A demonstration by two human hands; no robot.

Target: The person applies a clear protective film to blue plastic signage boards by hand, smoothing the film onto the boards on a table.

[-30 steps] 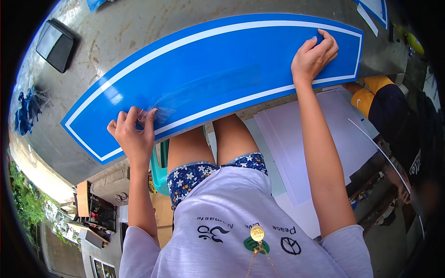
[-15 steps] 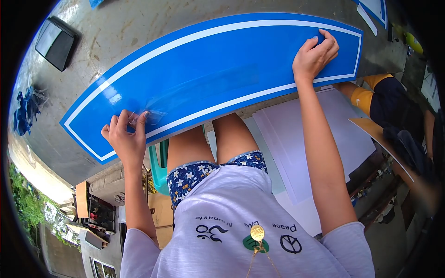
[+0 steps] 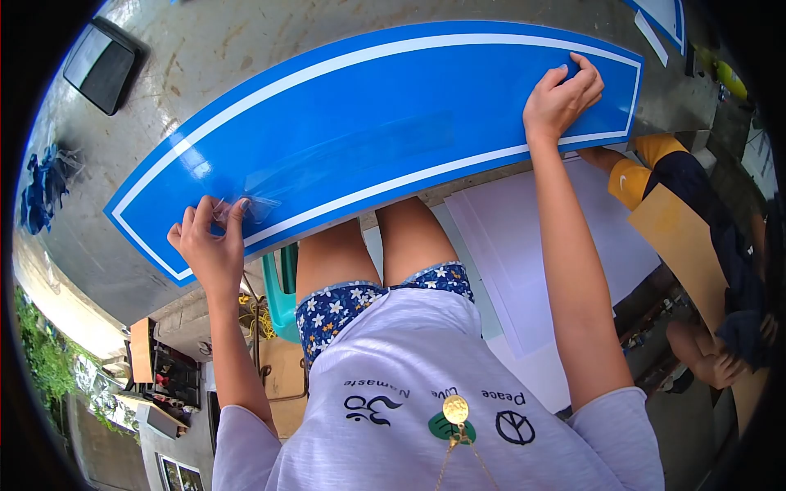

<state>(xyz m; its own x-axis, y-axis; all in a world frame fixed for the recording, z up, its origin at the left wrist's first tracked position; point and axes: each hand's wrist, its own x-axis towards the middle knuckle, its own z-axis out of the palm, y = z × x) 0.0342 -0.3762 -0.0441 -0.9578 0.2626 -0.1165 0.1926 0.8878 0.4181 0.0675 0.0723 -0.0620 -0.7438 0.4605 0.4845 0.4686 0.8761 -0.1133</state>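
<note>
A long curved blue panel (image 3: 368,98) with a white border line lies on the grey metal table. Near its left end, my left hand (image 3: 211,237) pinches a crumpled piece of clear film (image 3: 260,207) between thumb and fingers. From there a faint transparent strip stretches to the right across the blue surface. My right hand (image 3: 563,96) rests on the panel's right part with its fingers curled; whether anything is between them is too small to tell.
A black-framed device (image 3: 105,65) and a tangle of blue film scraps (image 3: 45,188) lie on the table (image 3: 205,49) at left. White sheets (image 3: 557,237) are below the panel at right. A co-worker in dark and yellow clothes is beside a brown board (image 3: 679,245).
My left hand has moved slightly left and down with the clear film. My right hand has shifted slightly right. The co-worker and the brown board at right have moved.
</note>
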